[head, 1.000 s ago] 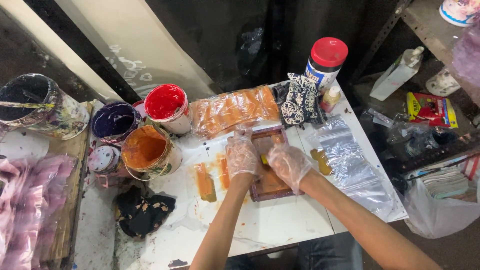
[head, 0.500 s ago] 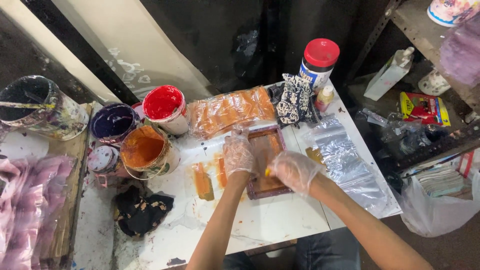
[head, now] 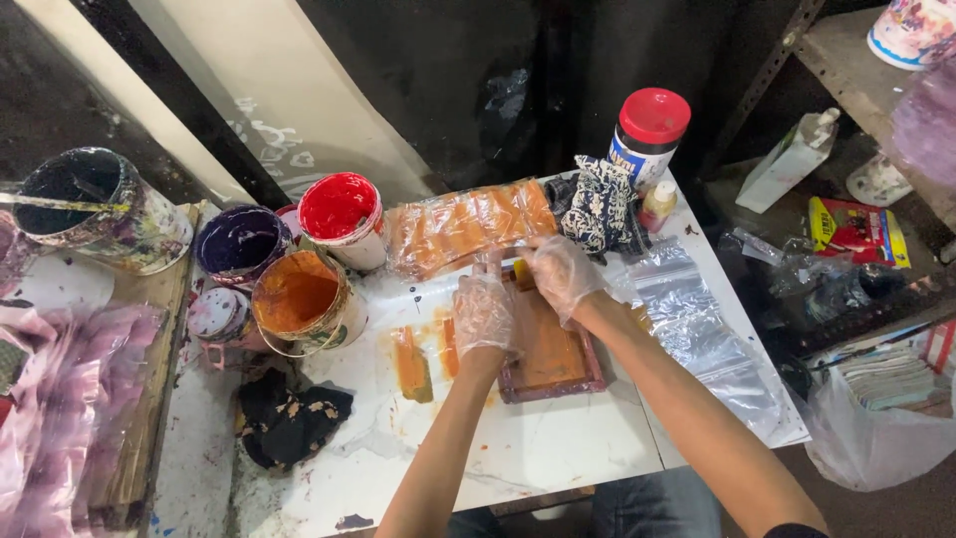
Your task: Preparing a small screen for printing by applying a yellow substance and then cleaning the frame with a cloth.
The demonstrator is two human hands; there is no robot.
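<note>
Now both gloved hands' bent fingers grip the orange-stained frame's far edge.

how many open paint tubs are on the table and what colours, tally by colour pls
red paint tub: 1
orange paint tub: 1
dark purple paint tub: 1
black paint tub: 1
total: 4 open tubs

A small tub with a spattered lid is shut, so it is not counted.
</note>
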